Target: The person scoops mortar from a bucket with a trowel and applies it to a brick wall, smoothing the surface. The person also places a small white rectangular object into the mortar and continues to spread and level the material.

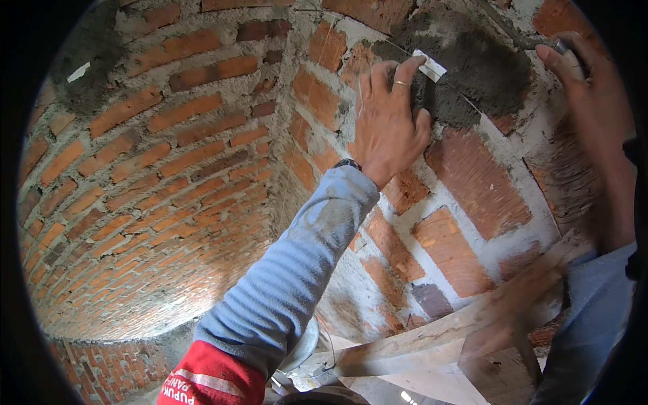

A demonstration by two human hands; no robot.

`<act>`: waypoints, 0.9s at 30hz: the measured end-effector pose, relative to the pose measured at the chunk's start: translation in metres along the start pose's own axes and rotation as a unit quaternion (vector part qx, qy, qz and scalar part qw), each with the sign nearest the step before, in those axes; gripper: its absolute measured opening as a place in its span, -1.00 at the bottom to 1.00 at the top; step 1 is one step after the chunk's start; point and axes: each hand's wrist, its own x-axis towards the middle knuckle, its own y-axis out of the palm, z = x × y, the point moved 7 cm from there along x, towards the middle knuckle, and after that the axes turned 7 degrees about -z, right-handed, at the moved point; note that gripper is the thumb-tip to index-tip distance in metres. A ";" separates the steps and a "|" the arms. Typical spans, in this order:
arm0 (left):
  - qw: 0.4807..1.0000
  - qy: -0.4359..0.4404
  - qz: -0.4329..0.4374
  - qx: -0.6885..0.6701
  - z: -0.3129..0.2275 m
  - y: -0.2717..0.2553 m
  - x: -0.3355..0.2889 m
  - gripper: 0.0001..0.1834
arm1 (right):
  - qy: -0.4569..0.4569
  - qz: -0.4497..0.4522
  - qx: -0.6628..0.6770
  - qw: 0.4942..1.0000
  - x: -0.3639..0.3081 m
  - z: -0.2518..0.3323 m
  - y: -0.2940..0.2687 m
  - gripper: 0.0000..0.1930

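My left hand (pixel 391 118) reaches up to the brick wall, fingers bent and thumb held apart. Its index fingertip touches the edge of a small white tile piece (pixel 432 66), which sits on a dark patch of wet mortar (pixel 482 71). A thin taut string (pixel 468 101) runs slantwise across the mortar beside the piece. At the upper right, my right hand (pixel 597 88) is closed around the handle of a trowel (pixel 572 61). The trowel's metal neck (pixel 516 37) stretches left toward the mortar's upper edge; its blade is hard to make out.
Another brick wall (pixel 169 128) meets this one at a corner on the left. It bears its own mortar patch (pixel 88 61) with a white piece (pixel 79 72). Below my right arm runs a rough wooden beam (pixel 432 344). A pale bucket-like container (pixel 304 344) stands low behind my left sleeve.
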 end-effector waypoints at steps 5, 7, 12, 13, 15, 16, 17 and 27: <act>1.000 -0.004 0.009 0.020 0.000 0.007 -0.004 -0.31 | 0.034 -0.002 -0.007 0.999 0.003 -0.021 0.011 -0.35; 1.000 -0.023 -0.011 -0.017 0.002 0.006 -0.005 -0.29 | 0.054 -0.011 0.019 0.998 0.002 -0.027 0.015 -0.26; 0.999 -0.041 -0.003 -0.025 0.005 0.014 -0.009 -0.28 | 0.089 -0.032 0.001 0.996 0.001 -0.039 0.020 -0.10; 0.998 -0.046 -0.020 -0.042 0.006 0.013 -0.010 -0.28 | 0.088 -0.029 0.004 0.996 0.001 -0.040 0.021 -0.08; 0.998 -0.051 -0.024 -0.041 0.008 0.014 -0.011 -0.29 | 0.096 -0.026 0.012 0.995 0.001 -0.043 0.022 -0.07; 0.998 -0.050 -0.012 -0.022 0.009 0.017 -0.011 -0.30 | 0.104 -0.025 0.017 0.994 0.001 -0.045 0.023 -0.07; 0.999 -0.051 0.000 -0.002 0.010 0.019 -0.011 -0.30 | 0.107 -0.018 0.015 0.994 0.002 -0.047 0.024 -0.08; 0.999 -0.041 -0.022 0.006 0.010 0.017 -0.006 -0.24 | 0.100 -0.009 0.004 0.995 0.003 -0.048 0.027 -0.06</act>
